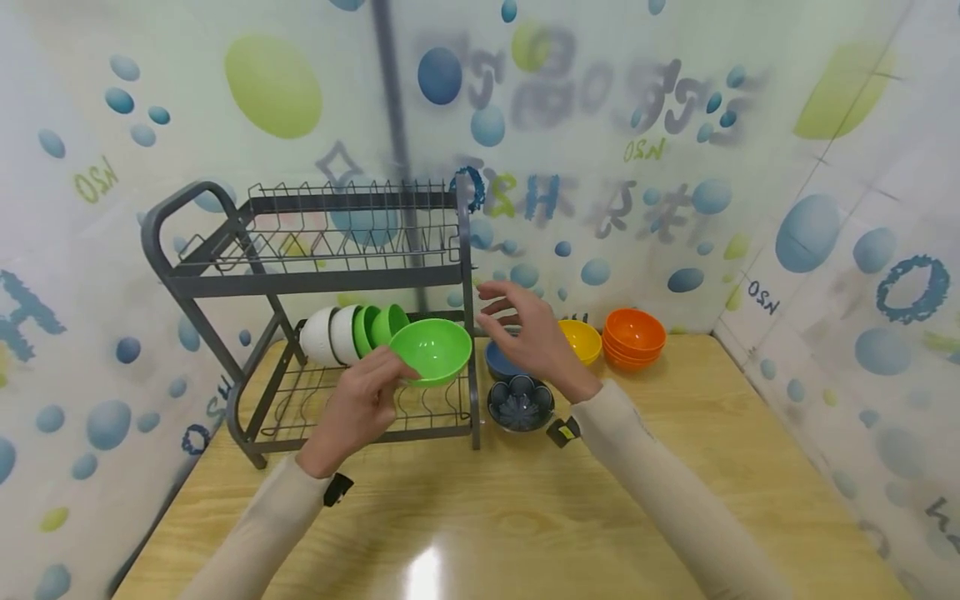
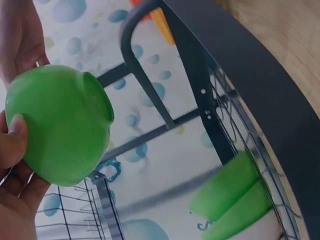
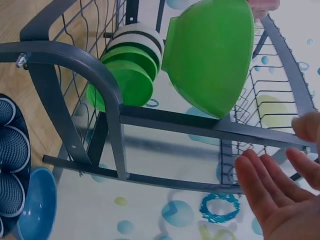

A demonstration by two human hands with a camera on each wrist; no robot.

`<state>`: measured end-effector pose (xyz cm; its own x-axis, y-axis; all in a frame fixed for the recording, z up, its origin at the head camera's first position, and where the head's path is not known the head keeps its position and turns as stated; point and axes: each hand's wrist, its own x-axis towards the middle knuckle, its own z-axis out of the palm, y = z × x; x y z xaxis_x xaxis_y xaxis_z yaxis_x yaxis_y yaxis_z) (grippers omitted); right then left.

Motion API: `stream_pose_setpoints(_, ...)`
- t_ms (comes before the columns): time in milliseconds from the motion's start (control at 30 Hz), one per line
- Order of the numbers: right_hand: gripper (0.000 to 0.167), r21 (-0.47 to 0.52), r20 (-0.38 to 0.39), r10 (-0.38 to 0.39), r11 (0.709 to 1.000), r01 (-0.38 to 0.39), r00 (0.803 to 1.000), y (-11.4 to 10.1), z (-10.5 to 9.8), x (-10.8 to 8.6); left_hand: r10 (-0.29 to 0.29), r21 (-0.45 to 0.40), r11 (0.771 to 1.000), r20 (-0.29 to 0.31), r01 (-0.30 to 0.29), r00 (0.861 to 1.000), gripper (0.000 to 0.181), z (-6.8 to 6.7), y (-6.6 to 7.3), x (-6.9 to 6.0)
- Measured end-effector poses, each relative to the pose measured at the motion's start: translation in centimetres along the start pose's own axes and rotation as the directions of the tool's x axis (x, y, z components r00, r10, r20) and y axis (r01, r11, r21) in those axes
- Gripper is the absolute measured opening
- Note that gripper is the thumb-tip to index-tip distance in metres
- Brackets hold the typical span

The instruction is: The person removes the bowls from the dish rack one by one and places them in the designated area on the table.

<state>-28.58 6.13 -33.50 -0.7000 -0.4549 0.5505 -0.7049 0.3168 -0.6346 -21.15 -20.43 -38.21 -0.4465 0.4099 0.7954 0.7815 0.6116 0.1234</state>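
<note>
A bright green bowl [image 1: 431,352] is pinched at its left rim by my left hand [image 1: 358,406], in front of the dish rack's right side. In the left wrist view the thumb lies on the outer wall of the green bowl [image 2: 60,125]. My right hand [image 1: 534,332] is just right of the rack post, its fingers spread and loosely bent, with nothing in them. The right wrist view shows that hand [image 3: 285,195] apart from the bowl. On the lower tier of the rack [image 1: 318,287] two white bowls [image 1: 321,337] and two green bowls [image 1: 365,331] stand on edge in a row.
Right of the rack sit a dark petal-shaped bowl [image 1: 521,404], a blue bowl [image 1: 501,360], a yellow bowl [image 1: 581,340] and a stack of orange bowls [image 1: 634,337]. All rest on the wooden table [image 1: 615,475]. The rack's upper tier [image 1: 352,229] holds no dishes.
</note>
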Motion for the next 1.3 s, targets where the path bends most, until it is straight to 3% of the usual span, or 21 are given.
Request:
stream_pose_setpoints(133, 0.046, -0.021, 0.07, -0.062, 0.998, 0.064, 0.996, -0.5, -1.0, -1.4, -0.004, -0.052, 0.999, 0.005, 0.004, 1.0, 0.047, 0.0, 0.9, 0.1)
stream_pose_setpoints(233, 0.048, -0.06, 0.144, -0.127, 0.989, 0.137, 0.981, -0.9, -1.7, -2.5, -0.009, -0.089, 0.996, 0.012, 0.01, 1.0, 0.049, 0.0, 1.6, 0.2)
stream_pose_setpoints(500, 0.051, -0.125, 0.311, -0.271, 0.938, 0.322, 0.911, -1.9, -2.5, -5.2, 0.071, -0.185, 0.981, 0.033, -0.063, 0.997, 0.048, 0.7, 2.6, 0.4)
stream_pose_setpoints(767, 0.034, -0.192, 0.365, -0.392, 0.856, 0.48, 0.845, -2.1, -2.7, -6.7, 0.112, -0.219, 0.971, 0.044, -0.1, 0.993, 0.05, 1.5, 3.3, 0.8)
stream_pose_setpoints(1067, 0.018, -0.243, 0.344, -0.437, 0.813, 0.529, 0.831, -2.0, -2.7, -7.6, 0.12, -0.221, 0.97, 0.068, -0.102, 0.99, 0.048, 2.2, 3.7, 0.9)
stream_pose_setpoints(1300, 0.018, -0.246, 0.302, -0.453, 0.813, 0.527, 0.839, -1.4, -3.0, -8.0, 0.122, -0.237, 0.967, 0.117, -0.091, 0.986, 0.04, 2.4, 3.9, 1.2)
